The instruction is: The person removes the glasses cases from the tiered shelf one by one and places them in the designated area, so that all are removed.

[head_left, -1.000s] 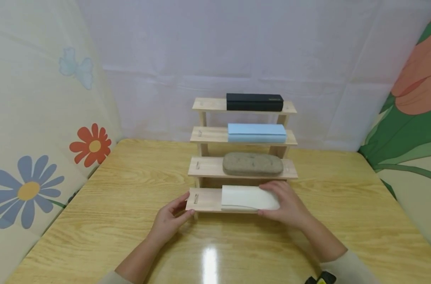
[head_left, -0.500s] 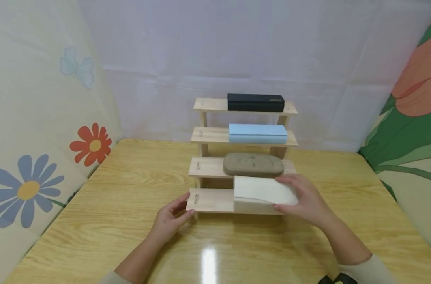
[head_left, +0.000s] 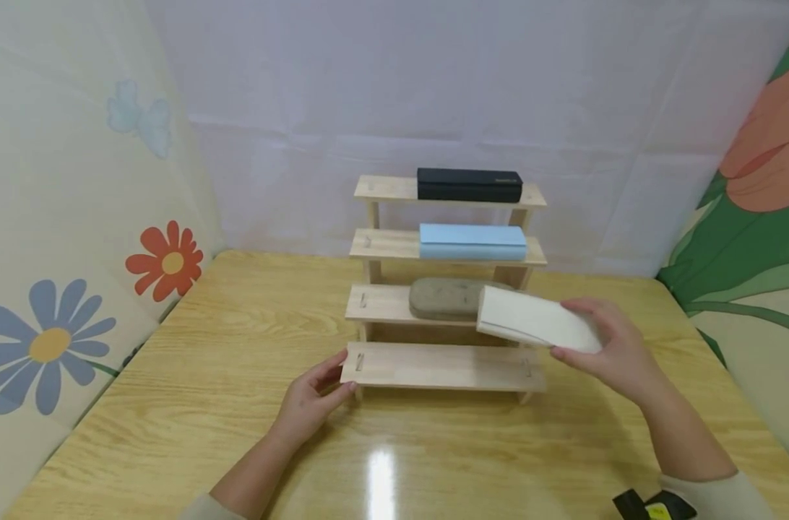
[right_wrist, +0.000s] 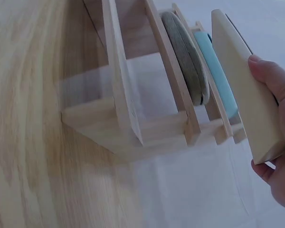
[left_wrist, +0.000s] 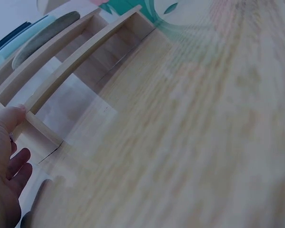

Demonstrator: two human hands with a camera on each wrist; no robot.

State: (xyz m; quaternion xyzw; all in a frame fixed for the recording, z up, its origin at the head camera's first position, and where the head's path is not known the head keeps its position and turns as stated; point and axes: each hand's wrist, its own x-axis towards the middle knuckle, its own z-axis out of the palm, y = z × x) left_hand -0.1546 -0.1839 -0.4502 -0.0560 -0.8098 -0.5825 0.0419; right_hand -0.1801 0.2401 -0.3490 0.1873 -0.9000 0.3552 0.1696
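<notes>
Head view is showing, at left, the left hand (head_left: 310, 404) pinching the lowest board (head_left: 433, 365) of the wooden stand (head_left: 383, 302) by its left end. Rightward, the black case (head_left: 469, 185), blue case (head_left: 472, 242) and brown case (head_left: 443, 298) are lying on the higher levels, one on each. Next, the white case (head_left: 537, 321) is hanging tilted in the air, hiding part of the brown case. Rightmost, the right hand (head_left: 618, 354) is pinching this case's right end. Because only one end is being gripped, I am judging that a loosening pinch could be dropping it, and a leftward swing could be knocking the brown case.
</notes>
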